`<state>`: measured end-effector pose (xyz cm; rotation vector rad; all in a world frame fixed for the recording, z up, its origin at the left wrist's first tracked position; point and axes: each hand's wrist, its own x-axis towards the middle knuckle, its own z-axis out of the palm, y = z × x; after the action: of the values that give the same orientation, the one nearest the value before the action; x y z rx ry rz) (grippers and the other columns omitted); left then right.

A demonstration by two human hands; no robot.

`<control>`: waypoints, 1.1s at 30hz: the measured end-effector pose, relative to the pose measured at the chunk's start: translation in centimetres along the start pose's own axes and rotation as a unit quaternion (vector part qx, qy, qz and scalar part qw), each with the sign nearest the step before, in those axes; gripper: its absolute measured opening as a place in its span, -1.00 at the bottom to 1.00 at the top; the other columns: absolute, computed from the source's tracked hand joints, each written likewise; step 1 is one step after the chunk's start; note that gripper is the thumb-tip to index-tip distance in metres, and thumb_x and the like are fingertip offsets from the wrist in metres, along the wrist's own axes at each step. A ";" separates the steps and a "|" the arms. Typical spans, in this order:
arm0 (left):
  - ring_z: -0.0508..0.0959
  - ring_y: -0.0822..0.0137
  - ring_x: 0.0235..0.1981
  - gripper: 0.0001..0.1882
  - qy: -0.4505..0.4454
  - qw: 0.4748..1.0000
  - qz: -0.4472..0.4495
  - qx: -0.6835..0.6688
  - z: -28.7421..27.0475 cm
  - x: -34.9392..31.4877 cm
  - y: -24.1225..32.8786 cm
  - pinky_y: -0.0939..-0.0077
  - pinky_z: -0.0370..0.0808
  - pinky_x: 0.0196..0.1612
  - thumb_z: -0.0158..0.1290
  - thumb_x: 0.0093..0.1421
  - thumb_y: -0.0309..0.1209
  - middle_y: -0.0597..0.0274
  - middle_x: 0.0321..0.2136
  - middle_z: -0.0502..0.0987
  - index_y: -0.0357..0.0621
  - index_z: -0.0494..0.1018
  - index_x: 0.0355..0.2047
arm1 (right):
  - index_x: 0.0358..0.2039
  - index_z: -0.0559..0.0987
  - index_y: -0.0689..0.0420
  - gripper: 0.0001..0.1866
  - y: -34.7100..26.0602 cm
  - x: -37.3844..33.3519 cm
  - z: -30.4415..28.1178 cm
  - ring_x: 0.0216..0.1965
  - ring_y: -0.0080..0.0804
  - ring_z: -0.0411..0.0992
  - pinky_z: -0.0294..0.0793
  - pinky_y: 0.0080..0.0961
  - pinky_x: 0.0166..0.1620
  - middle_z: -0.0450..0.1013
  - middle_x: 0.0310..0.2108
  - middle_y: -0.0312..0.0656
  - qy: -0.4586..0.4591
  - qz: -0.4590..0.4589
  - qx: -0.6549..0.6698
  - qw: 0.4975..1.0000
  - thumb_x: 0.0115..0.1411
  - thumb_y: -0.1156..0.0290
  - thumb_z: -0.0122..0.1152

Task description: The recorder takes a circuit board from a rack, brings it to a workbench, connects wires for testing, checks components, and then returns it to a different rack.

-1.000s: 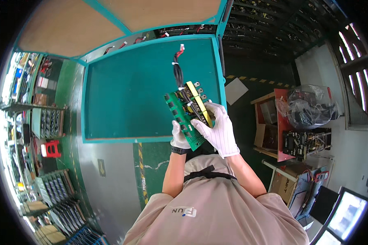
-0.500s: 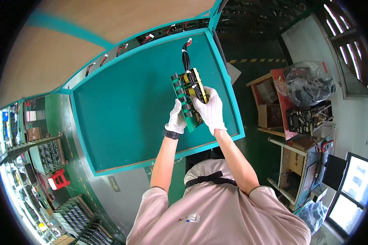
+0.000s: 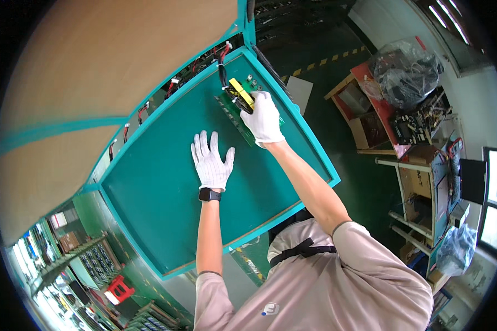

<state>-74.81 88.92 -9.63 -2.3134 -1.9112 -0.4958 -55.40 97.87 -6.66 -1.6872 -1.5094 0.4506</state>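
While the gloved right hand (image 3: 263,118) grasps one green circuit board (image 3: 233,114) at the frame's upper centre, the gloved left hand (image 3: 211,165) spreads its fingers, empty, mid-frame over one teal tray (image 3: 165,193); whether it touches, I cannot tell. One dark watch (image 3: 209,194) rings the left wrist; one red stool (image 3: 119,289) stands lower left, one wooden crate (image 3: 364,118) upper right.

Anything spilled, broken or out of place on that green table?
Nothing stands out. The circuit board in the right hand lines up roughly with the right edge of the green table; only its wire bundle, seeming to reach over the far rim, looks slightly untidy.
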 end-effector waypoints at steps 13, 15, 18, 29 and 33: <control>0.25 -0.19 0.41 -0.31 -0.028 0.999 -0.012 -0.011 0.1 0.3 0.3 -0.15 0.13 0.46 0.14 0.28 0.03 -0.16 0.36 0.31 -0.10 0.38 0.30 | -0.08 0.57 0.23 -0.49 1.2 7.2 5.7 -0.19 0.05 0.55 0.59 -0.11 -0.09 0.52 -0.15 0.06 0.068 -0.047 -0.082 0.993 -0.07 0.37 0.50; 0.24 -0.19 0.42 -0.30 -0.029 0.999 -0.015 -0.013 0.0 0.3 0.3 -0.16 0.13 0.46 0.14 0.27 0.02 -0.16 0.36 0.31 -0.10 0.38 0.30 | -0.07 0.56 0.24 -0.48 1.4 8.1 5.8 -0.17 0.05 0.55 0.59 -0.12 -0.08 0.52 -0.13 0.07 0.060 -0.047 -0.092 0.993 -0.06 0.36 0.51; 0.24 -0.19 0.42 -0.30 -0.033 0.999 -0.016 -0.018 -0.1 0.5 0.4 -0.16 0.13 0.46 0.15 0.26 0.02 -0.16 0.36 0.31 -0.10 0.39 0.30 | -0.06 0.56 0.25 -0.46 1.5 9.1 6.1 -0.15 0.06 0.55 0.59 -0.13 -0.06 0.52 -0.11 0.08 0.061 -0.050 -0.087 0.993 -0.07 0.34 0.53; 0.23 -0.16 0.43 -0.30 -0.037 0.999 -0.007 -0.003 -0.2 0.4 0.4 -0.14 0.13 0.47 0.13 0.30 0.01 -0.12 0.37 0.29 -0.10 0.35 0.33 | 0.11 0.47 0.20 -0.28 0.7 9.2 4.7 0.02 0.04 0.50 0.53 -0.09 0.04 0.45 0.05 0.05 0.028 -0.060 -0.114 0.991 -0.06 0.25 0.55; 0.25 -0.16 0.41 -0.31 -0.019 1.000 -0.003 0.006 0.4 0.0 0.3 -0.15 0.14 0.46 0.15 0.27 0.02 -0.14 0.35 0.33 -0.10 0.39 0.29 | 0.27 0.38 0.11 -0.10 -1.1 6.0 1.2 0.21 0.04 0.37 0.38 -0.03 0.25 0.36 0.20 0.02 0.058 -0.138 -0.118 0.982 -0.08 0.16 0.57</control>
<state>-74.44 89.00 -9.92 -2.3270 -1.9329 -0.4426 -55.66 103.94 -5.13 -1.6155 -1.7308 0.0256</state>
